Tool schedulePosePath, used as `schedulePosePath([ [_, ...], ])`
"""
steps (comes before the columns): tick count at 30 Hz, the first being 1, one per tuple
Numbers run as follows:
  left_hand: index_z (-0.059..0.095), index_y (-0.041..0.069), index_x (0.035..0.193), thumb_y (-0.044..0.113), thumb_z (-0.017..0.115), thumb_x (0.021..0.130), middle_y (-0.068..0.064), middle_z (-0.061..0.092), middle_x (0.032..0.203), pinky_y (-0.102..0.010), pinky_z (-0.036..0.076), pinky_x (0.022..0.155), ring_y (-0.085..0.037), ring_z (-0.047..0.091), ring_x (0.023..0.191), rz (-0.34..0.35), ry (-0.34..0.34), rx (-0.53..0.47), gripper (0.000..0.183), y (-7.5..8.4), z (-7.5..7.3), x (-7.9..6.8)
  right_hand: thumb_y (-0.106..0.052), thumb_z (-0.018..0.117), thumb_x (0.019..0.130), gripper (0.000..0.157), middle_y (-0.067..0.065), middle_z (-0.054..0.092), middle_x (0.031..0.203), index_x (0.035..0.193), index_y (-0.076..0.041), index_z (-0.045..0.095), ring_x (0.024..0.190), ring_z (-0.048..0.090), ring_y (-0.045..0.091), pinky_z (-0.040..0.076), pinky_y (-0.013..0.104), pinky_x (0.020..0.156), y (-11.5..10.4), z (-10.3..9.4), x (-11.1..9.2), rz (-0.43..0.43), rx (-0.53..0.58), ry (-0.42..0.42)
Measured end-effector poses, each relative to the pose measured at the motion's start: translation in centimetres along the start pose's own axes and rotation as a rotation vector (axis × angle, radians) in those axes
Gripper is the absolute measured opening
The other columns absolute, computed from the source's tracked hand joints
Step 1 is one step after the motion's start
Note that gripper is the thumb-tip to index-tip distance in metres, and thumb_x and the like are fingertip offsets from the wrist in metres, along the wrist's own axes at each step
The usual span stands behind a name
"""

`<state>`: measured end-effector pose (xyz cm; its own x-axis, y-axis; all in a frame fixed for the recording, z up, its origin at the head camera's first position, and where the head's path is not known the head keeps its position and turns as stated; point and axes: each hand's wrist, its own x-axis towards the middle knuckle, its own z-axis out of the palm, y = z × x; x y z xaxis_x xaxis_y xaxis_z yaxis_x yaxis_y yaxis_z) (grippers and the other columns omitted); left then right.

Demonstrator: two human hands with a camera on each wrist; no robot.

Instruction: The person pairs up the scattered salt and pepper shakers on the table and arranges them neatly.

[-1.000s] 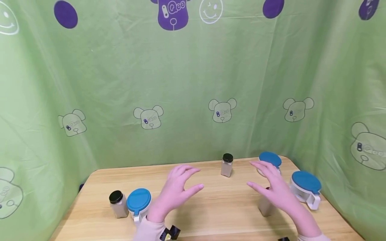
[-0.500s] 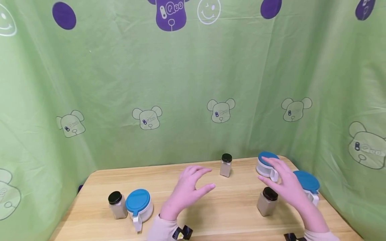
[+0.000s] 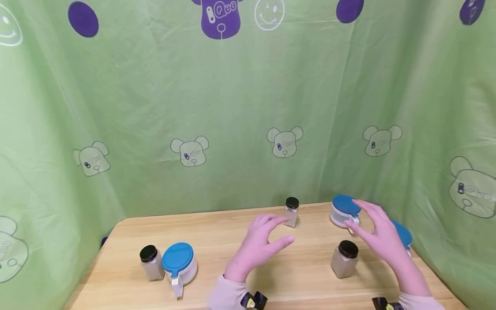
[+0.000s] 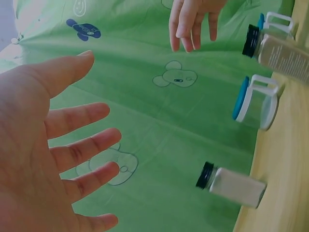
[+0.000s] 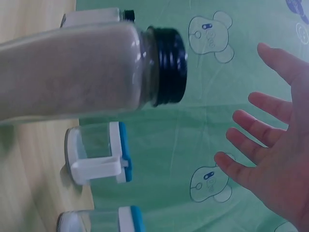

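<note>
My left hand (image 3: 260, 246) hovers above the middle of the table with fingers spread, holding nothing; its fingertips overlap the back jar with a black lid (image 3: 291, 214) in the head view. Spread and holding nothing, my right hand (image 3: 379, 236) is raised on the right. A second black-lidded jar (image 3: 344, 261), filled with something pale, stands upright just left of the right wrist. Behind the right fingertips sits a clear container with a blue lid and white handle (image 3: 342, 216). Another blue-lidded container (image 3: 403, 234) is mostly hidden by the right hand.
At the left of the wooden table (image 3: 217, 232) stand a third black-lidded jar (image 3: 152, 263) and a blue-lidded container (image 3: 180, 263), side by side. A green patterned curtain (image 3: 232, 181) hangs behind the table and along its sides.
Both hands have moved to the right, the left one farther. The right hand has uncovered the near black-lidded jar and now covers more of the rightmost container. The jars and containers stay put.
</note>
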<state>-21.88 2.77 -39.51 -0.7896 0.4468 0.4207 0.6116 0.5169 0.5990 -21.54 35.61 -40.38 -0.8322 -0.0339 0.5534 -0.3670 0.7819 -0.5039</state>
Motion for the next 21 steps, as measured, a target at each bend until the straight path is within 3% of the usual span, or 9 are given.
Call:
schedulePosePath([
  [11,0.055,0.028,0.136,0.052,0.061,0.09,0.007,0.059,0.131,-0.045,0.036,0.111,-0.013,0.047,0.128,0.011,-0.007,-0.043,0.052,0.7,2.6,1.6,-0.028,0.069,0.09,0.066,0.031,0.042,0.142,0.147,-0.01,0.041,0.125,0.038,0.055,0.028,0.076,0.093,2.2,-0.2,-0.2,0.062,-0.016,0.01],
  [21,0.055,0.028,0.136,0.051,0.064,0.088,0.002,0.052,0.144,-0.048,0.037,0.112,-0.02,0.043,0.135,-0.05,-0.011,-0.114,0.053,1.6,4.3,2.6,-0.029,0.065,0.092,0.066,0.035,0.037,0.143,0.147,-0.003,0.039,0.126,0.034,0.058,0.025,0.077,0.093,3.9,-0.7,-0.2,0.123,0.001,0.003],
])
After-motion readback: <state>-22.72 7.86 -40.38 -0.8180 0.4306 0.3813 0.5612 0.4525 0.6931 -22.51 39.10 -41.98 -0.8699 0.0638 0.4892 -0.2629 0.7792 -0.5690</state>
